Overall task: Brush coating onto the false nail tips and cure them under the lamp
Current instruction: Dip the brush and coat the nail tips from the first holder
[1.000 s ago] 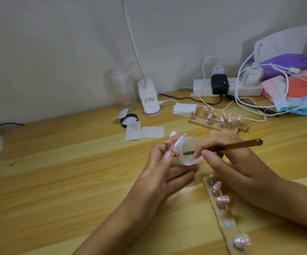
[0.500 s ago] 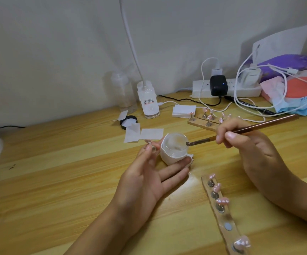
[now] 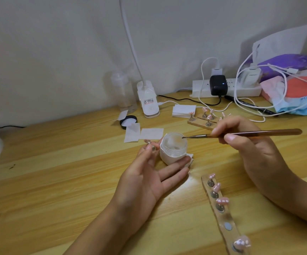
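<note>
My right hand (image 3: pixel 248 146) pinches a thin brown-handled brush (image 3: pixel 250 134), whose tip sits at the rim of an open white jar of clear coating (image 3: pixel 174 148) standing on the table. My left hand (image 3: pixel 149 173) lies palm up beside the jar, its lower fingers against the jar's side. Its thumb and forefinger pinch a small metal stand with a pink nail tip (image 3: pixel 151 145). A wooden strip (image 3: pixel 222 216) at the lower right carries several pink nail tips on metal stands. A second wooden strip with tips (image 3: pixel 202 122) lies behind my right hand.
A white clip lamp (image 3: pixel 149 102) with a gooseneck stands at the back, next to a clear bottle (image 3: pixel 123 92). Paper squares (image 3: pixel 143 134) and a black lid (image 3: pixel 128 122) lie near it. A power strip (image 3: pixel 226 89) with chargers, cables and bags fills the back right.
The jar went from my left hand's grip down onto the table. My right hand pulled the brush back to the right, and its tip now sits at the jar's rim.
</note>
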The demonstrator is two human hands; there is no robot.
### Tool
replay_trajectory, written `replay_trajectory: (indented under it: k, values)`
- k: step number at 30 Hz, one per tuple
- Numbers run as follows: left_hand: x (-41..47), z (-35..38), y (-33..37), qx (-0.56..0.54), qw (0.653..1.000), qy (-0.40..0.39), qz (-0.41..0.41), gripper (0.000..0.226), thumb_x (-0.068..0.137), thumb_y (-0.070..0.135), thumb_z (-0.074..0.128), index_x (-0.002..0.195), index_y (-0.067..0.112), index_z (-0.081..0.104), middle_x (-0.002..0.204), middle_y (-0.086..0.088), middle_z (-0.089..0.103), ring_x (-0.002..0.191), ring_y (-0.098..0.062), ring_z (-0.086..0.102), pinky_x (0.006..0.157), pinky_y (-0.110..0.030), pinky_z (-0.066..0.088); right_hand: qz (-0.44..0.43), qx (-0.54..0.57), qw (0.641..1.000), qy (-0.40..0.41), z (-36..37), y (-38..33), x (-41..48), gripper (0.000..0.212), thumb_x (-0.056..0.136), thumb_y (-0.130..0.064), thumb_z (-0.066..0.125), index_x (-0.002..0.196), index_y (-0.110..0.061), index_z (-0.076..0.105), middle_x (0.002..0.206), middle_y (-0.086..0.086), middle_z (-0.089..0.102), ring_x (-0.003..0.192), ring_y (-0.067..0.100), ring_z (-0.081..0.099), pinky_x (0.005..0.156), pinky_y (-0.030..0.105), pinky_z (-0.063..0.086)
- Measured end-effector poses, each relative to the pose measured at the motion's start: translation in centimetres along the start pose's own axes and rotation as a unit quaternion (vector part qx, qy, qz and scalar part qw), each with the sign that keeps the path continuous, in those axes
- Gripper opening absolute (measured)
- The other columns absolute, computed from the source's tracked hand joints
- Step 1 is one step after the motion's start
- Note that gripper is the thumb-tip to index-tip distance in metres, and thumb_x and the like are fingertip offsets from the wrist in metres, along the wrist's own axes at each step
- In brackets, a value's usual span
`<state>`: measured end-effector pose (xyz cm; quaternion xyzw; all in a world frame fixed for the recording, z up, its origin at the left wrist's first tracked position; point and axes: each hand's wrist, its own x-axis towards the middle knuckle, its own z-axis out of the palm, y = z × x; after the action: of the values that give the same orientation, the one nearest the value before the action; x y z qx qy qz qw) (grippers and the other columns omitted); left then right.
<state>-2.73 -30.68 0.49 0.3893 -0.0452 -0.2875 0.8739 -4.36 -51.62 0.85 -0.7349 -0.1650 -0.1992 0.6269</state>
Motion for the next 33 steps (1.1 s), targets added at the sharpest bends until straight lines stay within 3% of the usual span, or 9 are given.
replay_trajectory:
  k: [4, 15, 17, 19, 22, 24, 26, 31, 33]
  values:
    - [0.0, -0.1, 0.0, -0.002, 1.0, -0.007, -0.002, 0.027, 0.09, 0.028, 0.057, 0.109, 0.015, 0.046, 0.133, -0.01, 0.061, 0.116, -0.05, 0.058, 0.098, -0.057, 0.047, 0.016, -0.006, 1.0, -0.02, 0.2, -0.3, 0.0, 0.017, 0.082, -0.025, 0.048, 0.087, -0.017, 0.062, 0.086, -0.011, 0.06, 0.087, 0.005, 0.056, 0.081, 0.013, 0.043]
    - [0.1, 0.3, 0.4, -0.002, 1.0, 0.014, -0.006, 0.025, 0.09, 0.031, 0.057, 0.111, 0.019, 0.051, 0.133, -0.012, 0.061, 0.116, -0.048, 0.06, 0.094, -0.054, 0.051, 0.014, -0.028, 0.999, -0.023, -0.1, -0.5, 0.0, 0.019, 0.082, -0.007, 0.04, 0.076, -0.012, 0.057, 0.074, 0.0, 0.053, 0.074, 0.009, 0.048, 0.071, 0.015, 0.041]
    - [0.0, 0.3, 0.4, -0.003, 1.0, 0.027, -0.001, 0.024, 0.092, 0.032, 0.059, 0.11, 0.018, 0.051, 0.123, -0.01, 0.068, 0.113, -0.044, 0.063, 0.088, -0.049, 0.056, 0.012, -0.022, 1.0, -0.018, -0.1, -0.5, 0.0, 0.02, 0.083, -0.007, 0.04, 0.076, -0.012, 0.058, 0.074, 0.002, 0.053, 0.074, 0.008, 0.048, 0.07, 0.014, 0.041]
    - [-0.1, 0.6, 0.2, 0.015, 0.998, 0.052, 0.019, 0.02, 0.094, 0.033, 0.058, 0.106, 0.019, 0.05, 0.097, -0.002, 0.075, 0.105, -0.032, 0.069, 0.075, -0.037, 0.06, 0.012, 0.0, 1.0, -0.004, -0.1, -0.3, 0.1, 0.021, 0.085, -0.008, 0.04, 0.076, -0.013, 0.059, 0.074, 0.0, 0.054, 0.073, 0.006, 0.048, 0.07, 0.013, 0.041]
    - [-0.5, 0.8, -0.2, 0.09, 0.983, 0.117, 0.107, 0.015, 0.082, 0.037, 0.062, 0.095, 0.03, 0.061, 0.085, 0.014, 0.072, 0.072, -0.009, 0.066, 0.056, -0.019, 0.051, 0.025, 0.059, 0.998, 0.02, -0.4, 0.2, 0.1, 0.023, 0.089, -0.018, 0.045, 0.076, -0.024, 0.064, 0.075, 0.002, 0.052, 0.072, 0.007, 0.048, 0.07, 0.015, 0.043]
    - [-0.9, 0.6, -0.3, 0.163, 0.956, 0.148, 0.196, 0.003, 0.082, 0.034, 0.068, 0.082, 0.034, 0.065, 0.079, 0.018, 0.066, 0.057, -0.003, 0.051, 0.046, -0.014, 0.039, 0.043, 0.096, 0.994, 0.022, -0.7, 0.6, 0.2, 0.02, 0.088, -0.03, 0.048, 0.079, -0.027, 0.066, 0.076, 0.002, 0.052, 0.072, 0.01, 0.048, 0.07, 0.017, 0.044]
    - [-1.4, 0.5, -0.4, 0.228, 0.932, 0.135, 0.248, 0.004, 0.077, 0.036, 0.065, 0.078, 0.032, 0.065, 0.078, 0.012, 0.061, 0.052, -0.002, 0.043, 0.044, -0.012, 0.035, 0.072, 0.151, 0.986, 0.021, -1.1, 1.0, 0.5, 0.019, 0.085, -0.033, 0.05, 0.079, -0.026, 0.067, 0.075, -0.001, 0.053, 0.07, 0.011, 0.049, 0.066, 0.019, 0.045]
    - [-1.6, 0.7, -2.2, 0.46, 0.877, 0.04, 0.131, 0.011, 0.075, 0.035, 0.071, 0.085, 0.032, 0.072, 0.07, 0.01, 0.068, 0.06, -0.005, 0.055, 0.053, -0.015, 0.042, 0.15, 0.256, 0.954, 0.049, -1.5, 1.7, 1.4, 0.014, 0.08, -0.019, 0.055, 0.075, -0.022, 0.068, 0.061, -0.005, 0.05, 0.057, 0.008, 0.048, 0.054, 0.018, 0.044]
    - [-1.5, 0.7, -2.5, 0.476, 0.871, 0.037, 0.116, 0.008, 0.081, 0.028, 0.072, 0.089, 0.03, 0.074, 0.069, 0.011, 0.068, 0.06, -0.004, 0.057, 0.052, -0.016, 0.044, 0.164, 0.267, 0.948, 0.054, -1.5, 1.7, 1.4, 0.02, 0.083, -0.017, 0.051, 0.077, -0.02, 0.069, 0.059, -0.004, 0.049, 0.056, 0.01, 0.048, 0.054, 0.019, 0.044]
